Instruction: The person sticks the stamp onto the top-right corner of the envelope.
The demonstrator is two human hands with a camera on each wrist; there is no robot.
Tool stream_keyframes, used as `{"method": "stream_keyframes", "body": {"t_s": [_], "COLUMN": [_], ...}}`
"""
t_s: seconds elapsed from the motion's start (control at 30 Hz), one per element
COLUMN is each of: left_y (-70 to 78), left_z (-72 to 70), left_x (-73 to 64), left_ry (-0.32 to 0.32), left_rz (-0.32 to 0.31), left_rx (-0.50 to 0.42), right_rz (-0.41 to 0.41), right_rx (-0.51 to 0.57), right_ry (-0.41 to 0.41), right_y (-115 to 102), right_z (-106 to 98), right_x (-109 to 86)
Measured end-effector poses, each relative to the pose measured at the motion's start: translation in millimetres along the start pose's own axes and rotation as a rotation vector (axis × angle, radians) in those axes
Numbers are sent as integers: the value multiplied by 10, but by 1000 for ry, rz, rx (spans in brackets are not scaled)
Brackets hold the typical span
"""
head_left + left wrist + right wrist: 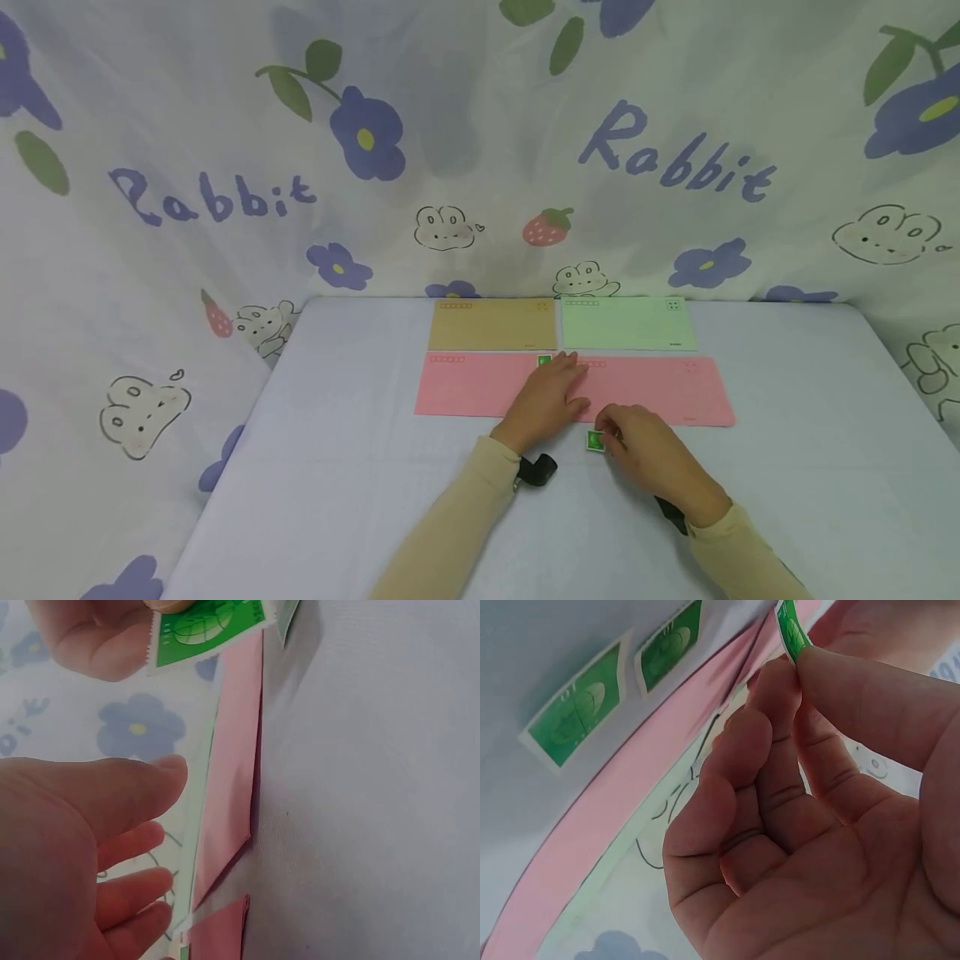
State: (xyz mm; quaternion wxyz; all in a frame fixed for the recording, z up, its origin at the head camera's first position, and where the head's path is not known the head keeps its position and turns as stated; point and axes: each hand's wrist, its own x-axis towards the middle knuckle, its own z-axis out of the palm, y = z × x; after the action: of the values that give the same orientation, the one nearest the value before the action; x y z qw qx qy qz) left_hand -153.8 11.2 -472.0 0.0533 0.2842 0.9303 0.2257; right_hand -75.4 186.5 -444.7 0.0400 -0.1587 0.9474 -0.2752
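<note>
My right hand (648, 446) pinches a green postage stamp (210, 630) with a white perforated edge between thumb and forefinger. In the right wrist view that stamp (791, 631) is seen nearly edge-on, and two loose stamps (581, 706) lie on the white cloth beside the hand. My left hand (546, 396) has its fingers extended over the inner ends of two pink envelopes, the left one (468, 387) and the right one (652, 392). A green stamp (544, 360) sits at the left pink envelope's upper right corner, just by the left fingertips.
Behind the pink envelopes lie a tan envelope (491, 325) and a light green envelope (626, 325). All rest on a table with a white cloth (322, 467). A printed curtain (480, 150) hangs along the table's back edge and sides.
</note>
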Motion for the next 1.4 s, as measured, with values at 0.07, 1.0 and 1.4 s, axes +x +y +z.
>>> {"method": "stream_keyframes", "body": {"t_s": [0.07, 1.0, 1.4], "left_y": [-3, 43, 67], "left_z": [9, 60, 95], "left_x": [1, -19, -14], "left_ry": [-1, -35, -32], "left_rz": [3, 31, 49], "left_rx": [19, 170, 197], "right_rz": [-1, -25, -26], "right_rx": [2, 6, -7], "right_ry": [2, 40, 44], "right_y": [-1, -7, 6], "right_z": [-6, -55, -71], "right_x": [-3, -39, -41]}}
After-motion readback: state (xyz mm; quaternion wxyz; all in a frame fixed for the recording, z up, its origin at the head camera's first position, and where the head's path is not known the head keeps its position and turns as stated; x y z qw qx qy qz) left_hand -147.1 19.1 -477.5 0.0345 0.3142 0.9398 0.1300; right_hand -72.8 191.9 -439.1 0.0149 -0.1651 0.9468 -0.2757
